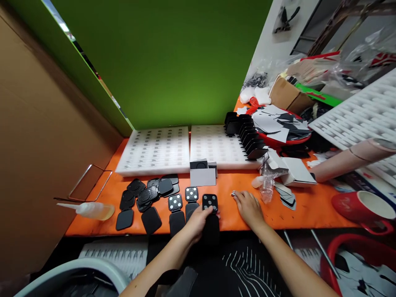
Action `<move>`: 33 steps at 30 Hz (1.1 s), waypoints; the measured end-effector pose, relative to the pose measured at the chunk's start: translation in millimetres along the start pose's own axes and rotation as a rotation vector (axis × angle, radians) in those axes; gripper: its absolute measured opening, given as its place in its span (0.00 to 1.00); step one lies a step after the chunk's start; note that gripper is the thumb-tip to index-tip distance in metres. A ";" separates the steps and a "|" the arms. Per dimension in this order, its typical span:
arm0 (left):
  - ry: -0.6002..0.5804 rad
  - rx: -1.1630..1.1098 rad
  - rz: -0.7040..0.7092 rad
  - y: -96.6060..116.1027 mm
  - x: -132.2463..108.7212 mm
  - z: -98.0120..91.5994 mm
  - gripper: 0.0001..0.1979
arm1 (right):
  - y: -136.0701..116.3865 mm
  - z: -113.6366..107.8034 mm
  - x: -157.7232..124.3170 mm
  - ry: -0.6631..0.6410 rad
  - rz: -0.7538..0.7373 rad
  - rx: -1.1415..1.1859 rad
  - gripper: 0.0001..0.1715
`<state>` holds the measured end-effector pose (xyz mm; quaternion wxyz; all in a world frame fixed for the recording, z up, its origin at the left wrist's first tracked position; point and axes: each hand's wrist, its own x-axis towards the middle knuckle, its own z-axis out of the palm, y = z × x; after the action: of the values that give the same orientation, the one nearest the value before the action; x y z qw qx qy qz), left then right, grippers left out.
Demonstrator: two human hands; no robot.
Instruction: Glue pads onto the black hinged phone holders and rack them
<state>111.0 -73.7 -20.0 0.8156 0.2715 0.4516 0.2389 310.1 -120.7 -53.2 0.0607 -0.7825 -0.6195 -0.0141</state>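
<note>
In the head view my left hand [199, 220] is closed on a black hinged square piece [210, 201] at the table's front edge; its upper square carries several pale round dots. My right hand [250, 208] rests on the table to the right, its fingers pinching a small silvery piece [233, 193] too small to name. Left of my left hand lie two similar dotted hinged pieces [175, 202], opened out, one partly behind the hand. Farther left is a loose pile of black square pieces [148, 195].
White foam trays [154, 150] stand at the back, one bearing a row of black brackets [252, 138]. A glue bottle [95, 210] lies left. A white box [297, 172], a red mug [361, 208] and a red basin [272, 140] of scraps are right.
</note>
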 end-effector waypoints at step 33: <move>0.066 1.776 0.741 56.1 -8.2 -104.1 0.28 | -76.4 20.3 -4.9 0.081 0.034 0.361 0.20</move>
<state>8.8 -13.9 -24.4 0.1725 0.9084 0.3761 0.0600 233.6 -105.9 -68.0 0.2254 -0.7682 -0.5955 0.0668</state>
